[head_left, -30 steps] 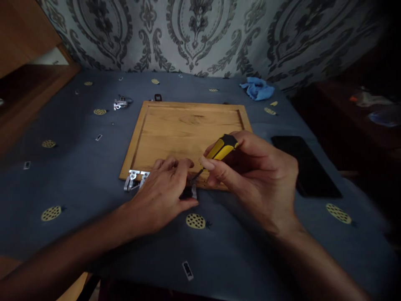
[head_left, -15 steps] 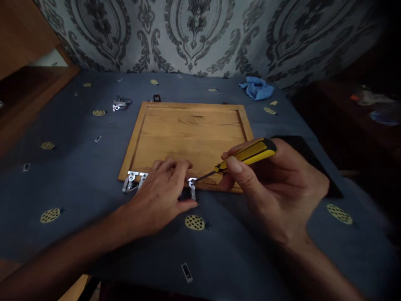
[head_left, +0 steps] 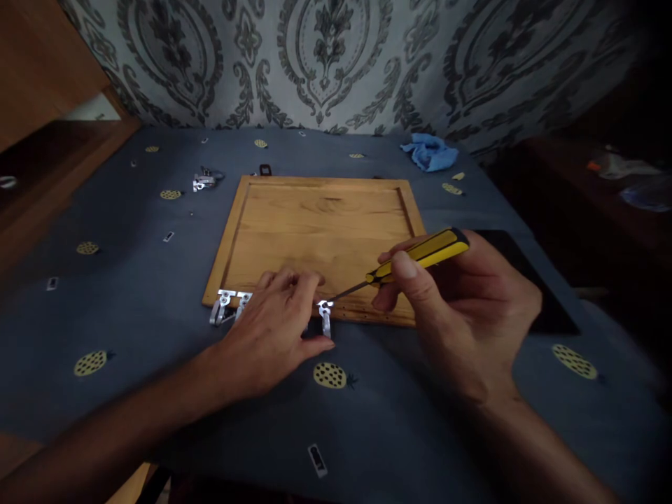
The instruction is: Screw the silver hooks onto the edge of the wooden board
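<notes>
A wooden cabinet door (head_left: 320,238) lies flat, its raised frame facing up. My left hand (head_left: 273,315) rests across its near edge, fingers curled on the wood and thumb against a silver metal hinge (head_left: 326,318) that it holds at the edge. In my right hand (head_left: 462,308) is a screwdriver (head_left: 420,257) with a yellow and black handle, gripped between thumb and fingers. Its shaft slants down left, with the tip at the hinge's mounting plate; whether it sits in a screw is too small to tell. More hinges (head_left: 225,305) sit along the edge, partly hidden by my left hand.
A blue-grey cloth with pineapple prints (head_left: 131,294) covers the table. Another loose hinge (head_left: 206,180) lies at the back left. A crumpled blue cloth (head_left: 430,152) is at the back right. A dark flat object (head_left: 551,301) lies beyond my right hand. Wooden furniture (head_left: 47,63) stands at left.
The view has shifted slightly, so the door sits a little lower. My right thumb and the screwdriver handle have turned and risen slightly. My left hand stays on the hinge.
</notes>
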Demonstrator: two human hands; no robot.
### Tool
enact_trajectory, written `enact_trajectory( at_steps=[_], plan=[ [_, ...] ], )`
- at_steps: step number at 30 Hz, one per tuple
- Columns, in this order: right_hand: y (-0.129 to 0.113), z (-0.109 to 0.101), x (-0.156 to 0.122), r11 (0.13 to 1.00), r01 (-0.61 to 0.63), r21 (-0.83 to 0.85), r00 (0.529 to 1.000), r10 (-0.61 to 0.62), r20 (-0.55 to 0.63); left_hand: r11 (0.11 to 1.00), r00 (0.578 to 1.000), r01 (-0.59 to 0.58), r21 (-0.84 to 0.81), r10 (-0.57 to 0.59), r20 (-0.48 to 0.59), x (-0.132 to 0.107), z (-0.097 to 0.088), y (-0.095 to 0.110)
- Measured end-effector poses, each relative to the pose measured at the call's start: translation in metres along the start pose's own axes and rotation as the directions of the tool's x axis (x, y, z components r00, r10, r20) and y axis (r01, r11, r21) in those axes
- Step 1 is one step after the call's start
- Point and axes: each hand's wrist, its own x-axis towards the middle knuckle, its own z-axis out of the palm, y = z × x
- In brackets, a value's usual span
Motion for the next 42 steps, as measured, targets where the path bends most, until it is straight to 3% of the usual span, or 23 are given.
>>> enact_trajectory(
  at_steps=[12,17,21,28,33,42],
  plan=[
    [-0.003,-0.001,-0.005,0.999,0.036,-0.031,0.997,-0.034,0.072,1.000,1.000,-0.016,-0.004,0.016,-0.016,0.001,0.000,0.000],
    [0.001,-0.010,-0.004,0.976,0.185,-0.119,0.961,-0.154,0.231,1.000,1.000,-0.010,-0.008,0.010,-0.012,0.001,-0.001,0.001],
    [0.003,-0.012,-0.005,0.960,0.235,-0.154,0.927,-0.174,0.332,1.000,1.000,-0.008,-0.015,0.008,-0.019,0.000,0.000,0.000],
    [-0.005,-0.009,-0.008,0.977,0.171,-0.131,0.976,-0.150,0.156,1.000,1.000,0.004,-0.011,-0.004,-0.005,-0.001,0.000,0.000],
    [-0.001,-0.010,-0.005,0.976,0.202,-0.083,0.957,-0.179,0.227,1.000,1.000,0.013,-0.018,-0.013,-0.001,0.000,-0.001,0.001],
    [0.004,-0.013,-0.005,0.972,0.220,-0.087,0.949,-0.192,0.251,1.000,1.000,0.004,0.005,-0.004,-0.009,-0.001,0.000,0.000]
  ],
)
